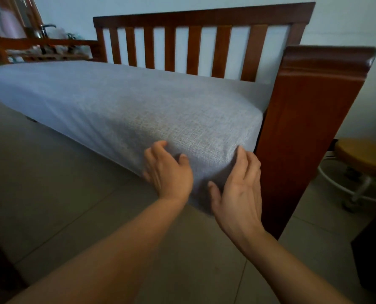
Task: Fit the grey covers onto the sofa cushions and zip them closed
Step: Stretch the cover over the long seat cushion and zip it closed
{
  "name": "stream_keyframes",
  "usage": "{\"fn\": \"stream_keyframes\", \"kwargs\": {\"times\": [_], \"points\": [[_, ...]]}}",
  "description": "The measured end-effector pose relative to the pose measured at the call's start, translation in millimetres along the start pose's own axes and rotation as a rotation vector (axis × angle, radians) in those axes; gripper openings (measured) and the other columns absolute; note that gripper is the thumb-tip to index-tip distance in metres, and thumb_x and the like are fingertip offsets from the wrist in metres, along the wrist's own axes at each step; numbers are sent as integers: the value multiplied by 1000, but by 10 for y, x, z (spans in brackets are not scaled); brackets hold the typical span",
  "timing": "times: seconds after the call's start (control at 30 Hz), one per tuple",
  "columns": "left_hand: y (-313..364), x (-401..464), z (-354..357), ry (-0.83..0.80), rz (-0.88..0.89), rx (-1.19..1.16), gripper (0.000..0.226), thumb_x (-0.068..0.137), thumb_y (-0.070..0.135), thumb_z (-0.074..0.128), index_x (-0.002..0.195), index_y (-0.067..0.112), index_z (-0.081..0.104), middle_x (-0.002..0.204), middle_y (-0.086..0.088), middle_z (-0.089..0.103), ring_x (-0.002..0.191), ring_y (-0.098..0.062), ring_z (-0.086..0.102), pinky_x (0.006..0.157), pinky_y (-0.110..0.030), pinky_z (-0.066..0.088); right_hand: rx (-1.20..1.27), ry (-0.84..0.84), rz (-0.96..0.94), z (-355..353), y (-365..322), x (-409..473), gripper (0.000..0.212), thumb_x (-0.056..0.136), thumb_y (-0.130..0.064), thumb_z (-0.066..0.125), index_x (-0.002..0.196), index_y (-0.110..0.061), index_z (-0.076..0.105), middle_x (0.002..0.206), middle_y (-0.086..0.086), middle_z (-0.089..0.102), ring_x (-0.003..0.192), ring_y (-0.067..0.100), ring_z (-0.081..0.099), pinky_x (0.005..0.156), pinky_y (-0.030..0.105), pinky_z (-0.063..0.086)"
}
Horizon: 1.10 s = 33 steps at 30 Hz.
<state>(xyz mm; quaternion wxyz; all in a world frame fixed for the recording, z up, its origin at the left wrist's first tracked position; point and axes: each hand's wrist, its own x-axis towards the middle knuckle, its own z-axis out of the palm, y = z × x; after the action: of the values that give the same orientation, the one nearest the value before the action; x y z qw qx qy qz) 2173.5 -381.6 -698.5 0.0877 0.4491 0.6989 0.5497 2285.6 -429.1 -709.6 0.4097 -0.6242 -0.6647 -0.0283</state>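
Note:
A long seat cushion in a grey woven cover [121, 99] lies on the wooden sofa frame, filling the seat up to the right armrest. Both hands are at its near right corner. My left hand [167, 170] lies against the front face with its fingers curved over the cloth and the thumb pressing in. My right hand [237, 187] presses flat against the corner, fingers straight and pointing up, close to the armrest. No zip is visible from here.
The brown wooden armrest [310, 128] stands right beside my right hand. A slatted backrest [193, 47] runs behind the cushion. A round wooden stool with a white metal base [364, 159] sits at the far right. Grey floor tiles [51, 194] lie below.

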Motion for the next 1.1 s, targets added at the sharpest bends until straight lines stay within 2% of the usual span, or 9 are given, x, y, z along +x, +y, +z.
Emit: {"fn": "stream_keyframes", "kwargs": {"times": [0.1,0.17,0.27,0.33,0.43,0.53,0.67,0.9,1.1], "points": [[315,173,34,52,131,11,46,80,12,56,126,17,50,136,-3,45,129,-23,37,112,-47,18,-139,-54,-124,-81,-94,311,83,70,-22,76,140,-3,36,147,29,26,136,43,26,111,52,28],[452,361,97,-27,173,35,43,86,14,51,129,20,47,137,2,47,133,-19,35,115,-47,9,-229,-210,-209,-152,-123,520,80,79,-33,68,146,-10,29,155,20,13,144,33,9,117,48,14],[619,772,182,-216,100,236,42,90,20,47,132,21,45,136,-2,51,130,-23,39,112,-43,18,-268,-416,-244,-237,-54,794,89,83,-54,59,151,-19,11,159,3,2,146,20,-3,119,43,3],[688,982,254,-307,47,398,38,89,22,45,127,19,50,134,-6,51,128,-27,39,109,-43,23,-283,-476,-264,-267,-22,883,97,80,-62,58,151,-21,6,159,1,-1,146,19,-5,119,42,1],[714,1130,433,-340,96,524,39,90,25,41,127,20,51,136,-6,48,131,-27,36,111,-49,20,-268,-566,-268,-279,43,995,108,75,-67,59,151,-21,-3,159,1,-12,145,18,-13,118,38,-6],[642,1172,488,-321,158,584,42,92,29,38,132,24,47,143,0,40,136,-22,28,110,-52,17,-241,-731,-211,-340,74,1157,121,70,-71,61,150,-21,-15,155,1,-26,142,19,-25,114,33,-14],[592,1150,503,-351,207,677,43,97,34,30,139,26,35,152,3,25,141,-21,15,111,-55,14,-280,-896,-164,-344,40,1339,129,68,-74,60,145,-19,-28,147,11,-41,137,28,-35,112,39,-16],[707,1249,358,-754,82,764,55,99,47,20,149,39,-4,158,4,-18,144,-23,-18,112,-56,-8,-320,-1058,-81,-397,-97,1436,129,71,-75,55,138,-16,-38,139,15,-49,130,32,-43,112,43,-17],[844,1397,239,-990,35,844,64,99,49,26,146,40,-15,153,3,-31,141,-24,-26,112,-58,-1,-312,-1229,-47,-454,-154,1639,108,84,-71,37,137,-16,-39,133,18,-54,128,31,-45,111,42,-18]]}}
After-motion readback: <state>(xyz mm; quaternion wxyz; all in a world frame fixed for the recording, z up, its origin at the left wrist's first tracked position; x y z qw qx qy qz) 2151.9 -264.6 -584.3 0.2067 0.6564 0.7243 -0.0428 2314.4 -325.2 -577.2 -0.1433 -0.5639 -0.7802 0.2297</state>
